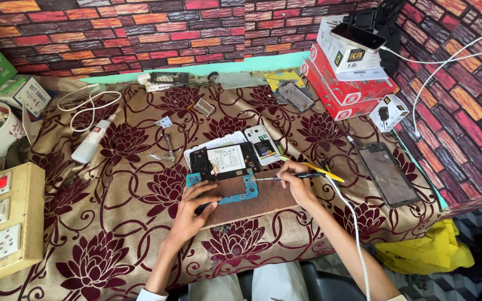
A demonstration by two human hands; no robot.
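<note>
My left hand (192,209) rests flat on a brown board (263,202), fingers pressing the lower edge of a blue circuit board (235,188). My right hand (295,179) grips a thin black soldering iron (285,177) whose metal tip points left onto the circuit board; its white cord runs down past my forearm. Just behind lies an opened black phone body (224,159) with a white battery, on a white sheet.
A white phone part (263,144), tweezers (168,146), a white bottle (91,144), coiled white cable (85,108) and a dark phone screen (389,174) lie on the maroon floral cloth (112,234). Red and white boxes (347,83) stack at back right; a switch box (4,217) stands left.
</note>
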